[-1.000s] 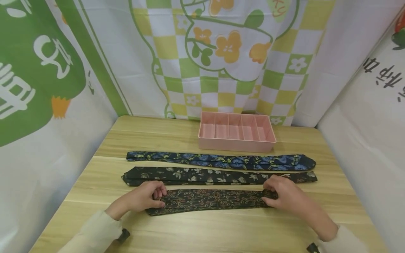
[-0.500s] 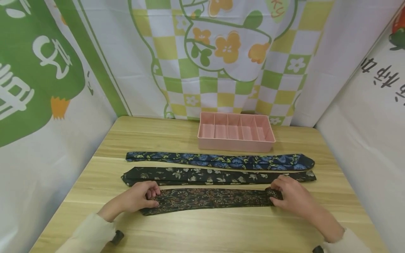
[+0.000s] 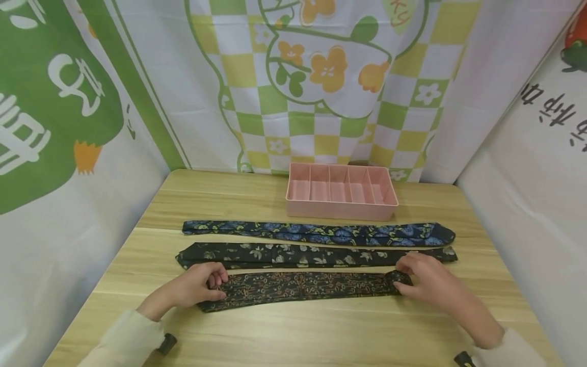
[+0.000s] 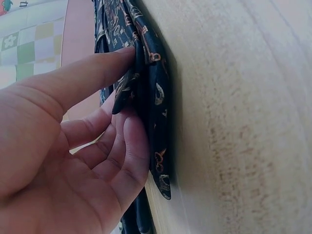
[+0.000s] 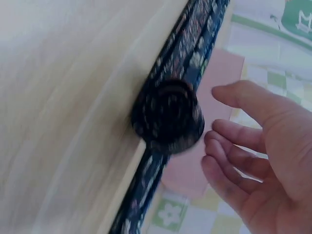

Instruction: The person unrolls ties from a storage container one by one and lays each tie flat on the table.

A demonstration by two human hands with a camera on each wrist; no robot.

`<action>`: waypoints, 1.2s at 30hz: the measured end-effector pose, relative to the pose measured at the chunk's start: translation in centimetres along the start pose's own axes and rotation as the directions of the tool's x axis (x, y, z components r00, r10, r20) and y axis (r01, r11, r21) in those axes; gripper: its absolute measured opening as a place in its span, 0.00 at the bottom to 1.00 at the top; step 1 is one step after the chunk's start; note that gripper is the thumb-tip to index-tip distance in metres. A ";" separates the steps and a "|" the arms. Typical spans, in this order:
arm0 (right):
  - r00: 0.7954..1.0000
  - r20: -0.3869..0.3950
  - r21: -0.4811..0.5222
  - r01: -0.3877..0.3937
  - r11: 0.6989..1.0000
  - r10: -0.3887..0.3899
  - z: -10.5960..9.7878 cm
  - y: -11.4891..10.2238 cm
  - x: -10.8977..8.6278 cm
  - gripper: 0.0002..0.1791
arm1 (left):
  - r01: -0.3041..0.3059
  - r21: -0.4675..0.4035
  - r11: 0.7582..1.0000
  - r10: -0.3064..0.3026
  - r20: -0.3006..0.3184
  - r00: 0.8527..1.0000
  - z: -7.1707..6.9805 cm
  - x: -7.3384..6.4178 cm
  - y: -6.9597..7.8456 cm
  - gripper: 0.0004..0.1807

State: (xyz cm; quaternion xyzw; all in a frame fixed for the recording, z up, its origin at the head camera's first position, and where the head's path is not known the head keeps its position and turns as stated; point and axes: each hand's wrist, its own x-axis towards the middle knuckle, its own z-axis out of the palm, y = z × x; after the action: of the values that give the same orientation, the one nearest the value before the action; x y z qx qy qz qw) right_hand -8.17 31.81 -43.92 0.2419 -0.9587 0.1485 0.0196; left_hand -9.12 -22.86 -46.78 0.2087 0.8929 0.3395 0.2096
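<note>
A dark necktie with a small reddish-and-tan pattern (image 3: 284,286) lies nearest the front of the table, its right end wound into a roll (image 5: 168,117). My left hand (image 3: 190,286) pinches its left end, the thumb over the fabric and the fingers behind it in the left wrist view. Beside the roll, my right hand (image 5: 258,146) has loosely bent fingers; a small gap shows between them and the roll in the right wrist view. Behind lie a black floral necktie (image 3: 284,256) and a navy necktie with blue-and-yellow pattern (image 3: 339,234), both stretched out flat.
A pink divided box (image 3: 341,209) with several compartments stands at the back of the wooden table (image 3: 321,336). Patterned curtain cloth (image 3: 302,112) hangs behind it, and printed sheets enclose both sides.
My left hand has shifted left with the tie's end, while my right hand and the roll have moved right. More of the patterned tie lies flat between them.
</note>
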 end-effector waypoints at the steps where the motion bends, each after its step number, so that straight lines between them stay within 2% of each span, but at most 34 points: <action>1: 1.000 0.002 -0.001 0.012 1.000 -0.012 0.1 -0.3 0.2 0.13 | 0.000 0.003 1.000 0.000 -0.001 1.000 0.0 0.0 0.0 0.17; 7: 0.999 0.006 -0.042 0.039 0.998 -0.039 1.4 -0.8 0.8 0.13 | 0.000 0.004 1.000 0.000 -0.004 1.000 0.2 0.0 -0.2 0.17; 13: 0.999 -0.015 -0.088 -0.029 0.996 0.028 2.0 0.1 0.2 0.14 | 0.004 -0.014 1.000 -0.004 0.000 1.000 0.1 -0.2 -0.9 0.17; 19: 0.992 0.003 -0.016 -0.125 0.992 0.125 0.7 1.4 -0.7 0.13 | 0.017 -0.036 0.999 -0.017 -0.003 1.000 -0.5 -0.7 -1.7 0.17; 23: 0.990 0.020 0.014 -0.143 0.990 0.143 0.2 2.1 -0.9 0.12 | 0.028 -0.044 0.999 -0.027 0.004 1.000 -0.8 -1.0 -1.8 0.17; 27: 0.992 0.018 0.007 -0.126 0.992 0.126 -0.2 2.1 -0.6 0.12 | 0.022 -0.037 0.999 -0.022 0.013 1.000 -1.0 -0.9 -1.7 0.18; 31: 0.996 0.004 -0.010 -0.087 0.996 0.087 -0.3 1.1 0.1 0.12 | 0.020 -0.031 0.999 -0.019 0.015 1.000 -1.0 -0.7 -1.7 0.18; 36: 1.000 0.004 -0.031 -0.015 0.999 0.016 0.6 0.3 0.5 0.14 | 0.024 -0.050 0.998 -0.023 0.018 1.000 -1.0 -0.8 -1.6 0.17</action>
State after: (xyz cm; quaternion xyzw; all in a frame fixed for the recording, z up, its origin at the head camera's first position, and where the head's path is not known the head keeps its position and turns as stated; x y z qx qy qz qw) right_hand -8.77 31.69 -44.52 0.2345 -0.9627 0.1332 0.0201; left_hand -9.35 -24.81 -47.04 0.1958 0.8845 0.3577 0.2266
